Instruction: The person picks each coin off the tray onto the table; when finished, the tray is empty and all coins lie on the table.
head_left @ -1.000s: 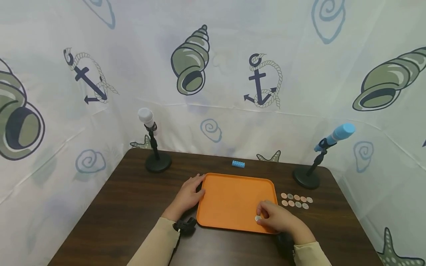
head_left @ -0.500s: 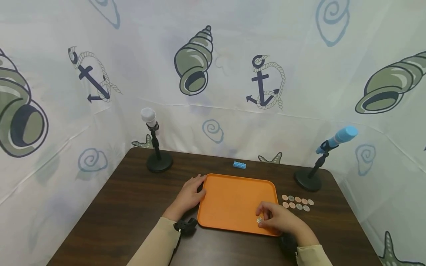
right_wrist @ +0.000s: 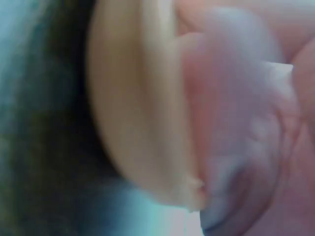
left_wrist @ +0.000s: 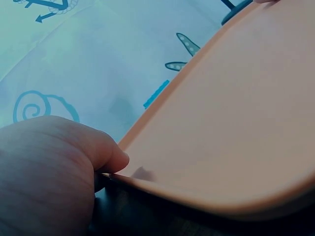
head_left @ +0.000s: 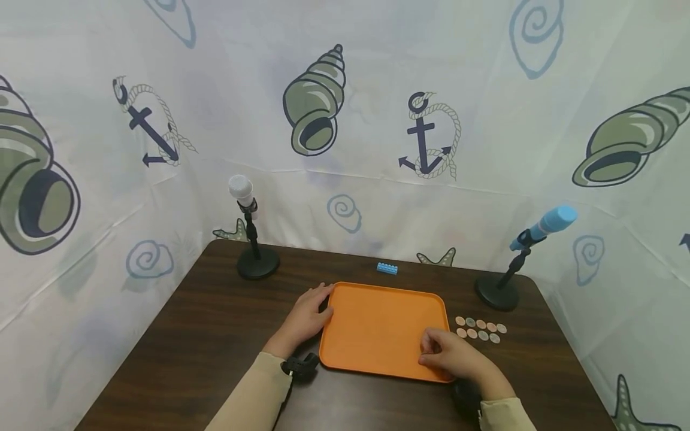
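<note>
My left hand (head_left: 303, 318) rests at the left edge of an orange tray (head_left: 380, 329), its fingers stretched along the rim. In the left wrist view the thumb (left_wrist: 115, 156) touches the tray's rim. Over the tray's right front part, my right hand (head_left: 451, 354) has its thumb and index fingertips brought together. A coin seen earlier at those fingertips is now hidden by them. The right wrist view is blurred, with the fingers (right_wrist: 236, 98) close beside the tray rim (right_wrist: 138, 113). Right of the tray, several coins (head_left: 481, 324) lie flat in two rows.
Behind the tray lies a small blue studded block (head_left: 387, 268). Two black stands rise at the back: one with a white-headed piece (head_left: 241, 188) on the left, one with a blue cylinder (head_left: 555, 220) on the right. A printed cloth (head_left: 377, 215) hangs behind the table.
The coin at my right fingertips, visible half a second ago, is out of sight as the fingers have closed together. My left hand and the tray stay in place.
</note>
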Available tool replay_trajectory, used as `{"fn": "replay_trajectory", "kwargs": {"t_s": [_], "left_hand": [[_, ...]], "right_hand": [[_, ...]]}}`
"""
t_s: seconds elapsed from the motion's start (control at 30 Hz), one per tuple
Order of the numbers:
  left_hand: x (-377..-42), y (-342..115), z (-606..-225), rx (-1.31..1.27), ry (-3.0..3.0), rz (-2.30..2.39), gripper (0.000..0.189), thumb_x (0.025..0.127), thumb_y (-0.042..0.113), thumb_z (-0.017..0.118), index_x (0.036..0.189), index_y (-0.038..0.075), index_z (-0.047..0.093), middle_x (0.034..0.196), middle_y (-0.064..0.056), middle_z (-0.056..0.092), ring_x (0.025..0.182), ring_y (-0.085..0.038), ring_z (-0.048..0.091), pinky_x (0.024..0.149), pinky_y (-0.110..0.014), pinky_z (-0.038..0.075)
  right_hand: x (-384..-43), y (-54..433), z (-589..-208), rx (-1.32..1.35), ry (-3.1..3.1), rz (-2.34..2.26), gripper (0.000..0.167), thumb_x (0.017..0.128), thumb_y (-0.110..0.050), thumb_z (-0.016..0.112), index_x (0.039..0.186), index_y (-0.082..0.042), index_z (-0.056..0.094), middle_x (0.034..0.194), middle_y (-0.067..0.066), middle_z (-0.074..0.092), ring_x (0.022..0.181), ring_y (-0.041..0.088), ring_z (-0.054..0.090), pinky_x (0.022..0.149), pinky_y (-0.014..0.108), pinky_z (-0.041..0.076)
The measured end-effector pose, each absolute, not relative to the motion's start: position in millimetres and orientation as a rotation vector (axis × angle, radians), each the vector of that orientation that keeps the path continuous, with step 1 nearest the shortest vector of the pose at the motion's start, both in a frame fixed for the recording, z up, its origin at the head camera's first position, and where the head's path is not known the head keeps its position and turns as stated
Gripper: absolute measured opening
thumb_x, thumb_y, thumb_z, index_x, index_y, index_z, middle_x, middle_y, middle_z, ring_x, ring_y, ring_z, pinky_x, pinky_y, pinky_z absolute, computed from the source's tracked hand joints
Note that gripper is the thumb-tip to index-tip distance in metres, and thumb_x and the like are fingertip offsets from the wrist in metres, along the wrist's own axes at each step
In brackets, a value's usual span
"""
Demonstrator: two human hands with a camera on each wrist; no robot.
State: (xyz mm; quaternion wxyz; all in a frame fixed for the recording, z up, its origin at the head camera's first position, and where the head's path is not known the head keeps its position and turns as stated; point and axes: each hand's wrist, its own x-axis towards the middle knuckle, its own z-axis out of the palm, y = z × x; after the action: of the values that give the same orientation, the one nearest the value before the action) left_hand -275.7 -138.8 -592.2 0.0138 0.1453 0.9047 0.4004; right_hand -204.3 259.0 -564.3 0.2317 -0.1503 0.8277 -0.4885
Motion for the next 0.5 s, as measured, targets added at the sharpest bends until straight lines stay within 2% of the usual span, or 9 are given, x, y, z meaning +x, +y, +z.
{"fn": "replay_trajectory", "kwargs": {"t_s": [0.17, 0.3, 0.5], "left_hand": [[-276, -139, -594, 0.461, 2.827, 1.234, 0.059, 0.109, 0.026, 0.066, 0.165, 0.016, 0.05, 0.17, -0.006, 0.051, 0.165, -0.031, 0.036, 0.137, -0.061, 0.022], [-275, -139, -595, 0.465, 2.82, 1.235, 0.059, 0.109, 0.025, 0.066, 0.165, 0.016, 0.05, 0.17, -0.007, 0.051, 0.165, -0.033, 0.036, 0.137, -0.063, 0.022], [-275, -140, -593, 0.454, 2.809, 1.259, 0.059, 0.109, 0.025, 0.066, 0.166, 0.017, 0.05, 0.171, -0.008, 0.049, 0.166, -0.035, 0.035, 0.136, -0.064, 0.022]], "right_hand": [[-204, 272, -572, -0.331, 2.172, -1.466, 0.028, 0.101, -0.021, 0.079, 0.117, -0.001, 0.066, 0.089, 0.004, 0.067, 0.057, 0.011, 0.055, 0.049, 0.024, 0.053], [-200, 286, -581, -0.326, 2.134, -1.561, 0.024, 0.104, -0.021, 0.076, 0.113, 0.001, 0.071, 0.088, -0.001, 0.069, 0.061, 0.008, 0.06, 0.055, 0.024, 0.059], [-191, 312, -592, -0.563, 1.803, -1.969, 0.013, 0.114, 0.0, 0.048, 0.115, 0.013, 0.054, 0.094, -0.001, 0.066, 0.073, 0.007, 0.064, 0.066, 0.022, 0.063]]}}
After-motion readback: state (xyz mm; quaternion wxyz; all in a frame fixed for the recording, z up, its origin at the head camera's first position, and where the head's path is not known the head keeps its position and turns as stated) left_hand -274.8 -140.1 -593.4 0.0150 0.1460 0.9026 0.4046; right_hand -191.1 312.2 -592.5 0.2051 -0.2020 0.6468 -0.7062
